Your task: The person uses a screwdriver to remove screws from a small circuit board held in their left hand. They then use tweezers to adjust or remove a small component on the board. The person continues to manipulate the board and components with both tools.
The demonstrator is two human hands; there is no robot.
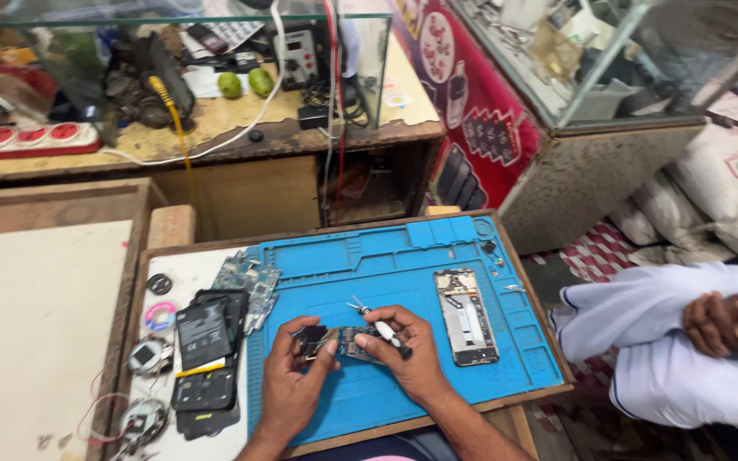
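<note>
On the blue repair mat, we are pinching a small circuit board in our closed left hand, its long axis running nine-to-three, while our closed right hand is gripping a screwdriver angled toward ten o'clock over it.

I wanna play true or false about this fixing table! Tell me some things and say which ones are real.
1. The mat on the table is blue. True.
2. The right hand holds a small screwdriver. True.
3. The opened phone lies left of both hands. False: it lies to their right, on the mat.
4. The left hand rests on the circuit board. True.
5. Two red apples sit on the far bench. False: two green fruits sit there.
</note>
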